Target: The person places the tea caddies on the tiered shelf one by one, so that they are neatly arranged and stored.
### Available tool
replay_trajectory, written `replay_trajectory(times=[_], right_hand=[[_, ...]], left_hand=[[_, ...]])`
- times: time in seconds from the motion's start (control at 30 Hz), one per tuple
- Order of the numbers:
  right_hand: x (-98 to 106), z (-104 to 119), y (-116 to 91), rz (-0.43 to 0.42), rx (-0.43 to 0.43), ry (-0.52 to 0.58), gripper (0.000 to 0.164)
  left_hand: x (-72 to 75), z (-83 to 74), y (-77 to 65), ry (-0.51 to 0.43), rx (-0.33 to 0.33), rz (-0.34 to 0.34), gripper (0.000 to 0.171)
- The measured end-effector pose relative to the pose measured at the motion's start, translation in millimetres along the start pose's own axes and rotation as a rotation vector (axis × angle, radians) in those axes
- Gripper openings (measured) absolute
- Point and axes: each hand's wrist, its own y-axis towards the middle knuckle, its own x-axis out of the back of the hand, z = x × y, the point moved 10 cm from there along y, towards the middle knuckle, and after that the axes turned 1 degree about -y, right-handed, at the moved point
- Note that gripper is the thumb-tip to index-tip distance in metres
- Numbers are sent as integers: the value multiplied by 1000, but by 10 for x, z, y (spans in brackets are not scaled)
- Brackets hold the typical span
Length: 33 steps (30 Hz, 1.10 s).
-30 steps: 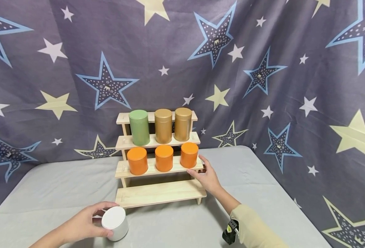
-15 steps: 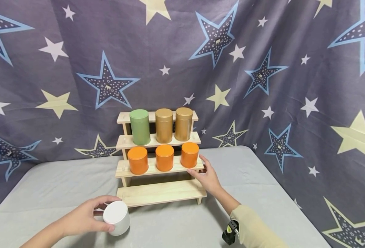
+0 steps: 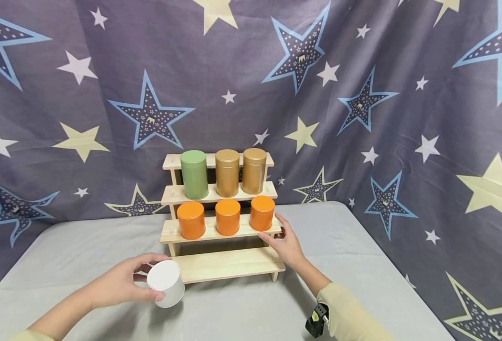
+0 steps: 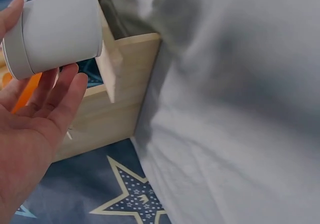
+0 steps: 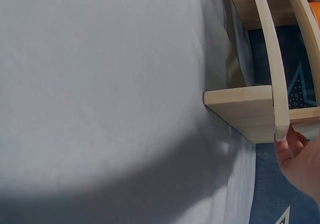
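Note:
My left hand [image 3: 118, 282] holds a white lidded tin [image 3: 166, 284] between thumb and fingers, at the left end of the lowest step of a wooden tiered rack [image 3: 229, 266]. In the left wrist view the tin [image 4: 62, 31] is raised over the cloth, its lid toward the thumb. On the right, my right hand [image 3: 286, 244] grips the end of the rack's second step, thumb at the front edge. In the right wrist view its fingertips [image 5: 283, 146] meet the board's end. Three orange tins [image 3: 227, 218] stand on that step.
One step higher stand a green canister [image 3: 194, 175] and two gold canisters [image 3: 227, 174]. The rack's top board [image 3: 210, 161] rises behind them. Grey cloth [image 3: 344, 265] covers the table, and a star-patterned curtain [image 3: 242, 61] hangs behind and at the right.
My left hand has lifted the white tin and carried it forward and slightly right, toward the rack's lowest step. My right hand keeps its hold on the rack.

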Motion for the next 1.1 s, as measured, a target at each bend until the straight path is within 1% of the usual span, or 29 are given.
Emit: replay_trajectory(times=[0.2,0.4,0.57,0.73,0.93,1.1], right_hand=[[5,1,-9,1,-1,-4,85],[-1,3,-10,2,4,1,85],[3,13,-14,-2,11,2,84],[6,-2,-19,-1,5,-3,84],[-2,-4,-24,6,0,-8,84],[-3,2,-17,4,9,1,85]], left_hand=[[41,-22,98,18,50,-33,63],[40,21,210,28,103,-64,64],[20,40,311,38,111,-92,65],[-34,49,402,4,115,-102,65],[-81,124,461,-39,153,-126,66],[-83,196,492,-15,187,-156,66]])
